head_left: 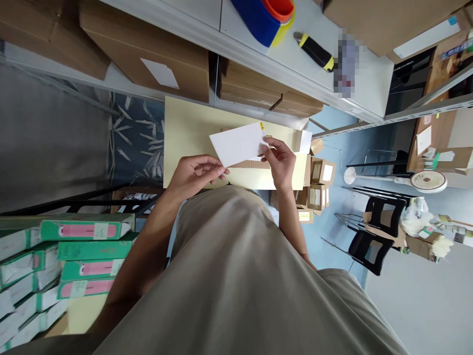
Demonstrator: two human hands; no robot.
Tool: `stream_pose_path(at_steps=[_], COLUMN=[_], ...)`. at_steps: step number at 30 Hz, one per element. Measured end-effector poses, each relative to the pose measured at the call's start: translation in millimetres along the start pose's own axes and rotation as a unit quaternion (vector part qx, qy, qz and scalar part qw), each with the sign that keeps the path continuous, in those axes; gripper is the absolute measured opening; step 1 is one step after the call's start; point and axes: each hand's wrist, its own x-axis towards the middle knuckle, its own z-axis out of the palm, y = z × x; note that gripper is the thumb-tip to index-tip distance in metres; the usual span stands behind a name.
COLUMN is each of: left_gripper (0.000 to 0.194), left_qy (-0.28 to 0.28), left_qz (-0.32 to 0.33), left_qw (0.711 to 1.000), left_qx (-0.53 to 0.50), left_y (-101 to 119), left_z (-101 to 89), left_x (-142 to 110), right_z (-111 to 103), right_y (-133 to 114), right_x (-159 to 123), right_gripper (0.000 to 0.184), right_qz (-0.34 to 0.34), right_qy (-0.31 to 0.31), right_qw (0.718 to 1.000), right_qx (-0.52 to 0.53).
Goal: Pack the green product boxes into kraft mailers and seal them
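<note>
A white rectangular card (236,145) with a small yellow-and-black mark at one corner is held up in front of me, tilted. My right hand (283,160) grips its right end between thumb and fingers. At the card's lower left corner, my left hand (197,173) has its thumb and index finger pinched together on the edge. Beneath the card, a brown cardboard box (242,164) lies partly hidden on the pale yellow tabletop (188,128). A white box or block (305,142) stands at the table's right end.
Above the table, a shelf (251,47) bears a tape roll (271,17) and a black-and-yellow utility knife (316,51). Large cartons (148,49) sit beneath it. Green-and-pink boxes (88,229) are stacked at lower left. Small cartons (321,172), chairs (371,251) and a fan (428,181) stand right.
</note>
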Motion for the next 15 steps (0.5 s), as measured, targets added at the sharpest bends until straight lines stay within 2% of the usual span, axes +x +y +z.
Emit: stream_pose_path(at_steps=[5,10,12,15], left_gripper=[0.041,0.041,0.043,0.046], left_qy=[0.001,0.000,0.004,0.012], left_qz=[-0.004,0.003,0.011,0.017], left_qw=[1.000,1.000,1.000,1.000], left_qx=[0.008,0.001,0.000,0.014], left_y=[-3,-5,-4,-3], left_z=[4.2,9.5,11.9,14.8], left_x=[5,10,12,13], right_z=[-4,0,4,9], right_y=[7,18,12,-10], right_x=[5,10,5,-8], right_gripper=[0.047,0.039,0.034,0.027], right_qz=[-0.010,-0.018,-0.045,-0.089], right_qy=[-0.010,-0.049,-0.051,-0.073], right_qw=[1.000,0.997,0.993,0.985], right_qx=[-0.010,-0.058,-0.096,-0.128])
